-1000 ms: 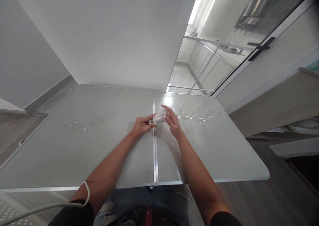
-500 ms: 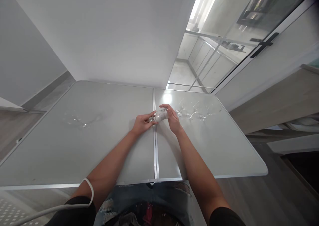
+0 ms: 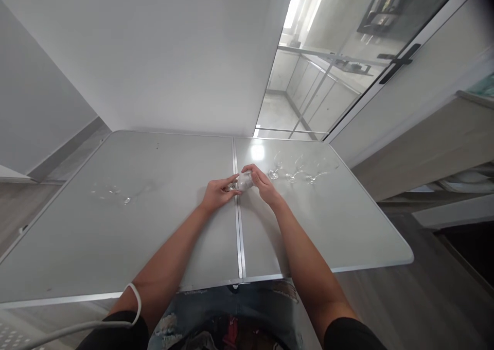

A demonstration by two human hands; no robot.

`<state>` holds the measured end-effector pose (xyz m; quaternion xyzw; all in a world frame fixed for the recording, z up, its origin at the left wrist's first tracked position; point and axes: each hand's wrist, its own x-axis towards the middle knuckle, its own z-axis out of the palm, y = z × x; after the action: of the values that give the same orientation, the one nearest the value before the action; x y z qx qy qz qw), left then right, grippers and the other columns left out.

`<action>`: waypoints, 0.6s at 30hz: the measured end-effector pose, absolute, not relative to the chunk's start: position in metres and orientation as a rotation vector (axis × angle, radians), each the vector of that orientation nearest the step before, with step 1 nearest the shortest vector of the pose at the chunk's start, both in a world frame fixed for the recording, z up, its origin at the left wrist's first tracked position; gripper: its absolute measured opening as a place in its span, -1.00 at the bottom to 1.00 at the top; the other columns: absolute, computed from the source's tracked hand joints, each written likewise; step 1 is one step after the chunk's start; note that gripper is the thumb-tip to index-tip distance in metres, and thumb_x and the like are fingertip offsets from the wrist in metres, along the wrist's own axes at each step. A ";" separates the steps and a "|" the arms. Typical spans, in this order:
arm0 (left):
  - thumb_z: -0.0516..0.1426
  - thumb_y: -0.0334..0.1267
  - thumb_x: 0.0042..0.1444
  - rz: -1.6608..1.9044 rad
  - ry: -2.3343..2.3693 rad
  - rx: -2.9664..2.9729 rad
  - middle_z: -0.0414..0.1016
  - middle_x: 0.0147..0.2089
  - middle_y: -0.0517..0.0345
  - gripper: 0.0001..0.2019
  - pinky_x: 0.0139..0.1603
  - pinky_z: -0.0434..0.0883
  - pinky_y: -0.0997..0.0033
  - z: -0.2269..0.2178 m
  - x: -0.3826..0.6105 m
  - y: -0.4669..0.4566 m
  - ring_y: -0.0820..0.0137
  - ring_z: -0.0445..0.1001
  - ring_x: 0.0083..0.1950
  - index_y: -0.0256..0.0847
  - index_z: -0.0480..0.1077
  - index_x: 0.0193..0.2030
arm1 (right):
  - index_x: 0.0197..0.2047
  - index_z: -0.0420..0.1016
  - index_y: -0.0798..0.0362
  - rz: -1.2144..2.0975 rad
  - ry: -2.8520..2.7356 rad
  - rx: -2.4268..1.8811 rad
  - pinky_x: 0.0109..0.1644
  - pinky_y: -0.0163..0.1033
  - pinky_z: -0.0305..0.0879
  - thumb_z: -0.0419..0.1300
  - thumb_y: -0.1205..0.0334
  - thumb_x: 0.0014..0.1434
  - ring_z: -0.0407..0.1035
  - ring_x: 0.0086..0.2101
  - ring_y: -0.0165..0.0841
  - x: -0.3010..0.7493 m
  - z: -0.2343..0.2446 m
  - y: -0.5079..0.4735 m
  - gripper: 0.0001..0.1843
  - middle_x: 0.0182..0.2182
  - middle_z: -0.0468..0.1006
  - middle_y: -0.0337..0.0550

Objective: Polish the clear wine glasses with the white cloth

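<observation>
Between my hands, over the table's middle seam, is a clear stemmed glass (image 3: 244, 181) tipped on its side, its bowl to the right. My left hand (image 3: 218, 193) grips it at the stem end with thumb and fingers. My right hand (image 3: 263, 184) wraps round the bowl end. The bowl looks whitish; whether something white is in it I cannot tell. Just right of my right hand stand three clear stemmed glasses in a row: a near one (image 3: 274, 173), a middle one (image 3: 292, 177) and a far one (image 3: 312, 179).
The pale table (image 3: 185, 159) has a metal seam (image 3: 240, 237) and metal edging. More clear glassware (image 3: 126, 200), faint in outline, is on its left half. A white wall (image 3: 173, 56) rises behind, with a glazed door (image 3: 309, 82) at right. A white cable (image 3: 77, 327) loops round my left arm.
My right hand has shifted slightly left along the glass, its fingers closer round the bowl. My left hand keeps its grip. The camera view has moved a little.
</observation>
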<state>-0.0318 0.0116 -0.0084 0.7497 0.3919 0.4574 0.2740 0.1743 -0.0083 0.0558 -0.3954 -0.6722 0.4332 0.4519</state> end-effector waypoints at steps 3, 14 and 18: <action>0.42 -0.11 -0.05 1.274 1.014 1.886 0.70 -0.17 0.07 -0.44 -0.46 0.32 0.49 -0.004 -0.031 0.011 0.59 0.16 -0.56 -0.05 0.56 0.15 | -0.07 0.39 -0.05 0.998 -1.592 -0.952 -0.24 -0.21 0.17 -0.02 -0.29 0.36 0.19 -0.37 -0.32 0.168 0.054 -0.009 -0.52 -0.37 0.32 -0.23; 0.42 -0.05 -0.06 0.869 0.704 1.405 0.63 -0.44 -0.08 -0.37 -0.58 0.27 0.46 0.011 -0.038 0.017 0.46 0.38 -0.59 -0.37 0.57 0.13 | -0.13 0.40 -0.07 0.919 -1.544 -0.855 -0.19 -0.12 0.22 -0.05 -0.34 0.32 0.20 -0.35 -0.26 0.171 0.052 -0.016 -0.48 -0.31 0.30 -0.14; 0.43 0.01 -0.09 0.942 0.707 1.442 0.68 -0.25 -0.18 -0.33 -0.61 0.28 0.45 0.008 -0.037 0.016 0.52 0.34 -0.61 -0.35 0.57 0.12 | -0.15 0.38 -0.08 0.883 -1.572 -0.903 -0.24 -0.13 0.20 -0.01 -0.37 0.30 0.15 -0.39 -0.27 0.167 0.053 -0.018 -0.48 -0.37 0.27 -0.17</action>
<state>-0.0374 0.0165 0.0079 0.6214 0.3047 0.4058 0.5970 0.1670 -0.0179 0.0533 -0.3788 -0.6593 0.3703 0.5335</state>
